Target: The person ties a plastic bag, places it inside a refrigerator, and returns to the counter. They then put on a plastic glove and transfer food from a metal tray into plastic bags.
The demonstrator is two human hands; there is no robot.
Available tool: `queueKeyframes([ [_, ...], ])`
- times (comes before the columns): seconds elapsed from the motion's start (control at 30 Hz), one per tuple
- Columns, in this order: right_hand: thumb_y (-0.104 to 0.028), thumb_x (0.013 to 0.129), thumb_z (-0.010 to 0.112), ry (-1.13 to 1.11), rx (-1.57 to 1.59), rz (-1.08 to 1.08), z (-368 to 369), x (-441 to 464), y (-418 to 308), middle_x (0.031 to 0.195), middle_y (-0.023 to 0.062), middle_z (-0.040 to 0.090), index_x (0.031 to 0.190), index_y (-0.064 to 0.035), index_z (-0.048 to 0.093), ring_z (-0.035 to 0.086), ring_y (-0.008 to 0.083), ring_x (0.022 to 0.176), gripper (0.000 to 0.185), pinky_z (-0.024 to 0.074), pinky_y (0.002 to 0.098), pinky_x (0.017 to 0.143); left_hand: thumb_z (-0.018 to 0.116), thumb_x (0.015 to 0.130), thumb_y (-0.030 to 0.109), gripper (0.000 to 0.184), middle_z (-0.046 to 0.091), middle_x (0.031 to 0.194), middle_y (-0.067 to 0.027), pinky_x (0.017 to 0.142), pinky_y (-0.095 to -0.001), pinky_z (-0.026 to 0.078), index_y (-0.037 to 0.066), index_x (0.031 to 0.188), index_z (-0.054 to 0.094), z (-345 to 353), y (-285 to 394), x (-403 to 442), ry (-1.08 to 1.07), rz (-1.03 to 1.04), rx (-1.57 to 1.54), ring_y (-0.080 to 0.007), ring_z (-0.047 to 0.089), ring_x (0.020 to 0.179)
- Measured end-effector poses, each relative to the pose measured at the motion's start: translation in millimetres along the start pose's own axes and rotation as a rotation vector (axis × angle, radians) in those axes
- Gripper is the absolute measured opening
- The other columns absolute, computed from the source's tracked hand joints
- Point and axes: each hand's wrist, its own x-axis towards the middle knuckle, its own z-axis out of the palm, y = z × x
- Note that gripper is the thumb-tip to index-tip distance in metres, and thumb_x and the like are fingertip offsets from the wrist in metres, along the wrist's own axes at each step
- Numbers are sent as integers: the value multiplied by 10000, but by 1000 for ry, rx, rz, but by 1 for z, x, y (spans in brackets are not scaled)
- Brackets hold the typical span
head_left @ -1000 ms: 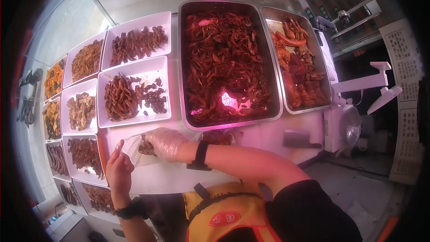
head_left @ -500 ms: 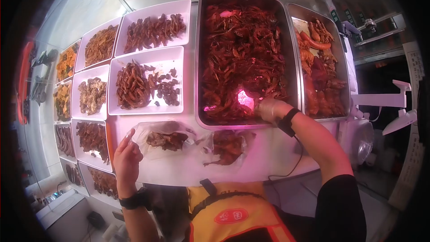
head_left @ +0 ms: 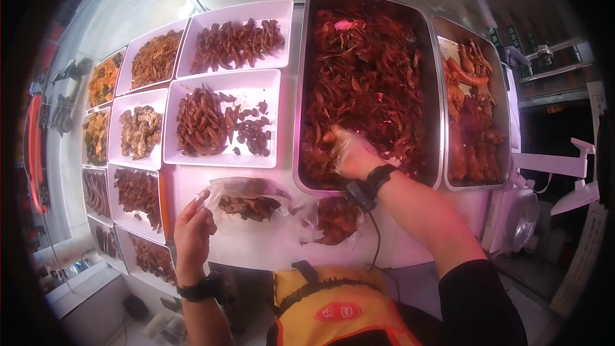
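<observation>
My right hand [head_left: 355, 154], in a clear plastic glove, reaches into the near part of a deep metal tray [head_left: 300, 115] full of dark red-brown braised meat pieces [head_left: 365, 77]. Its fingers close around a brownish meat piece [head_left: 331, 135], partly hidden among the others. At the left, my left hand [head_left: 195, 227] is raised with curled fingers, its fingertips at the edge of a clear plastic bag [head_left: 221, 187]. Dark meat [head_left: 248, 207] lies in that bag. Beside it, a second clear bag [head_left: 309, 221] holds a reddish-brown piece [head_left: 337, 219].
White trays [head_left: 272, 163] of braised foods stand in rows at the left. A smaller metal tray [head_left: 507, 160] with sausage-like and larger meat pieces adjoins the deep tray. White equipment [head_left: 522, 211] stands at the right. A black cable [head_left: 377, 243] hangs from my right wrist device [head_left: 362, 193].
My right hand has moved left and slightly up within the deep tray, and its fingers now close near a meat piece. The view has shifted; my left hand stays beside the bag.
</observation>
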Motion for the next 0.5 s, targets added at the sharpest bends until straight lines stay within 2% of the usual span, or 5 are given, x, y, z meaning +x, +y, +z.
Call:
queueKeyframes([
  [0.07,-385,1032,480,-106,534,-109,8,12,-2,955,135,535,866,-99,531,546,349,938,335,480,622,922,518,973,37,410,523,744,-4,581,-218,403,-44,1375,519,1,2,0,-6,-2,28,-78,475,630],
  [0.23,-378,1040,469,-16,768,-288,-21,17,-60,866,129,494,824,-103,496,548,360,924,351,450,661,966,528,967,36,407,525,739,-5,580,-216,400,-48,1365,528,1,2,-3,3,14,65,-78,473,628],
  [0.33,-382,1051,435,66,866,-260,-51,-45,-104,872,157,499,846,-83,487,548,399,1043,366,304,725,1095,535,963,35,402,524,737,-6,579,-216,397,-50,1356,536,3,-3,-3,-4,11,53,-77,473,627],
  [0.43,-348,1046,466,132,302,-169,-112,-55,-104,923,140,553,867,-69,523,554,377,1058,337,283,758,1068,540,963,39,396,522,737,-5,577,-219,399,-50,1348,542,2,-4,-1,-18,17,68,-78,474,629],
  [0.5,-300,1033,517,143,-19,-224,-129,-78,-100,980,131,588,914,-60,562,581,341,1004,271,416,710,965,542,964,42,393,523,739,-5,575,-220,402,-47,1347,544,-1,-5,1,-17,26,58,-78,475,629],
])
